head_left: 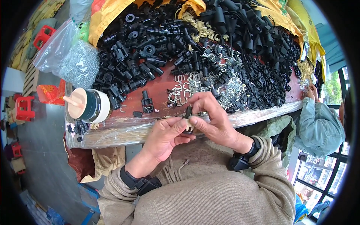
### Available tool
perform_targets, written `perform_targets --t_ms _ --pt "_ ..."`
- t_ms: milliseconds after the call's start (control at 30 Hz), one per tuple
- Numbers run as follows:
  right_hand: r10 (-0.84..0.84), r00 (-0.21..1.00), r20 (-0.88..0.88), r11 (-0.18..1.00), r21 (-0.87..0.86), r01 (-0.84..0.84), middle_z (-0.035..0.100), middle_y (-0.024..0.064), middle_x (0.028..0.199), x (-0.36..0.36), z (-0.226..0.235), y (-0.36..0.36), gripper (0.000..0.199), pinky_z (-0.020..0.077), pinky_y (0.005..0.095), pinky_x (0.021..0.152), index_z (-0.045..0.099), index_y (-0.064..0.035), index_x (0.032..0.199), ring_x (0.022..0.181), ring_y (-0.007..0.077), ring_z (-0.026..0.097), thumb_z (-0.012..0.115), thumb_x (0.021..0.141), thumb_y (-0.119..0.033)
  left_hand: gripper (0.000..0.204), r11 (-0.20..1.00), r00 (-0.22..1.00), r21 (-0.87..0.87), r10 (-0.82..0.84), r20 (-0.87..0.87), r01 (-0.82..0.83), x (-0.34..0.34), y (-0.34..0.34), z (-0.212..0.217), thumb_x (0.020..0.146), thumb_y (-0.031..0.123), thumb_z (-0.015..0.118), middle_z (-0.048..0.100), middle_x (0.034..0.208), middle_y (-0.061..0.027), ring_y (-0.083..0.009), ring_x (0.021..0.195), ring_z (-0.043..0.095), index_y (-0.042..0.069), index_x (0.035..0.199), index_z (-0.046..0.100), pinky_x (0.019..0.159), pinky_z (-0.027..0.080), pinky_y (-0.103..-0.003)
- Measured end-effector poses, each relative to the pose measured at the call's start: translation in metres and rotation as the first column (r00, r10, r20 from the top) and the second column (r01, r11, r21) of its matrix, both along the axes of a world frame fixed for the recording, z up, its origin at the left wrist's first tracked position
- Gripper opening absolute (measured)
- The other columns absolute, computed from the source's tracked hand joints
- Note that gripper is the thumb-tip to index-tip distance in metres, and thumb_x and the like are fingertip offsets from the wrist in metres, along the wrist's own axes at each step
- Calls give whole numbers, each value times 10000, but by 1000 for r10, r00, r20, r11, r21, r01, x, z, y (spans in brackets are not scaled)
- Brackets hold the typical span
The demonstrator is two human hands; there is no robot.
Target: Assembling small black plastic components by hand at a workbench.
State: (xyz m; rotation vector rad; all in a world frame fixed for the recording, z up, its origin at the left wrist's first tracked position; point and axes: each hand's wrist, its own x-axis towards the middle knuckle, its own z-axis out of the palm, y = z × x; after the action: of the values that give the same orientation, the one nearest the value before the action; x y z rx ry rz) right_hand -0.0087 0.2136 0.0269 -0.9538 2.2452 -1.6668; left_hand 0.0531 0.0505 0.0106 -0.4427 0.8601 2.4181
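- Clear bag [79,60] of small metal parts, beside a lidded cup [99,105].
- Black plastic fitting [147,105] on the red tabletop [144,88].
- Left hand [162,138] — thumb and fingers clamped on a black-and-cream part [188,126], over the table's near edge.
- Right hand [216,123] — thumb and forefinger pinching its upper end.
- Co-worker's hand [312,91], at brass-coloured pieces [305,71].

No legible txt or nos.

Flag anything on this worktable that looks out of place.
The cream-lidded jar at the left end of the red table looks odd: it seems a drink container, standing beside loose black parts.
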Motion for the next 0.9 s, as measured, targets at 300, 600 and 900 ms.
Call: perform_targets --t_ms 300,600,900 --pt "-112 877 -468 824 449 346 518 96 788 -23 14 84 216 413 301 659 535 -5 856 741 224 521 647 707 -115 211 1000 999 -24 -17 -38 16 -2 -3 2 818 147 557 609 852 -102 -163 715 614 2 971 545 617 513 -220" --pt "-235 921 -311 747 548 376 465 75 726 -32 -7 107 187 382 275 554 518 -15 838 616 191 474 625 687 -43 271 997 998 -74 -20 -60 15 -1 0 1 813 150 556 604 869 -133 -176 713 613 -16 1023 523 587 521 -221" --pt "-337 939 -64 903 263 341 477 -8 742 -34 -15 101 146 350 192 552 502 -19 832 610 73 432 612 737 -28 215 998 997 -52 -24 -69 20 0 1 5 804 124 579 610 875 -91 -147 724 609 10 984 557 616 507 -209"
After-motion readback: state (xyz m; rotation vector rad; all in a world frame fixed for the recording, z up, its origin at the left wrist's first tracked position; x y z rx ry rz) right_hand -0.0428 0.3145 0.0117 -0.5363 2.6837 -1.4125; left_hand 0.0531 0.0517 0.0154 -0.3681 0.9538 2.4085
